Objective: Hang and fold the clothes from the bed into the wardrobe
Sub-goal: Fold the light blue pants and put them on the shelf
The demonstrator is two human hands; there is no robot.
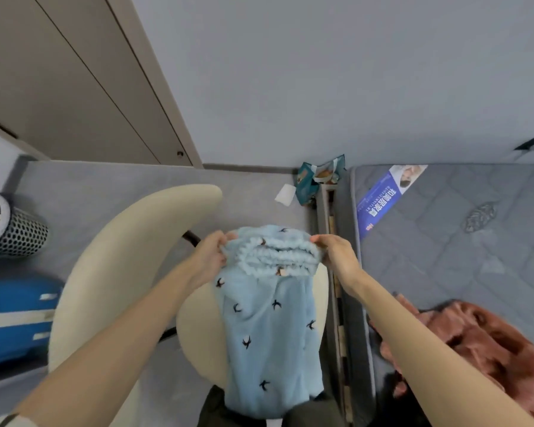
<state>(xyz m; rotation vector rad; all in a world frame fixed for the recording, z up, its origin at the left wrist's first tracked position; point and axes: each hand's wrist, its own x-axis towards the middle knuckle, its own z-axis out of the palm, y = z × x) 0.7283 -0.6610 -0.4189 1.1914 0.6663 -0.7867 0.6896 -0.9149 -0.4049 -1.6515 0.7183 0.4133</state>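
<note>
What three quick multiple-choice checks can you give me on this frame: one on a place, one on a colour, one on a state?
1. Where does the rust-brown garment lie?
A. on the chair
B. on the mattress
C. on the floor

2. What colour is the held garment?
A. light blue with dark birds
B. plain white
C. red stripes

3. How is it held?
A. by one hand only
B. by neither hand
C. by both, at the gathered waistband

Answers:
1 B: it lies bunched on the mattress, at the right.
2 A: pale blue cloth with dark bird shapes.
3 C: the left hand and right hand each grip one end of the waistband.
</note>
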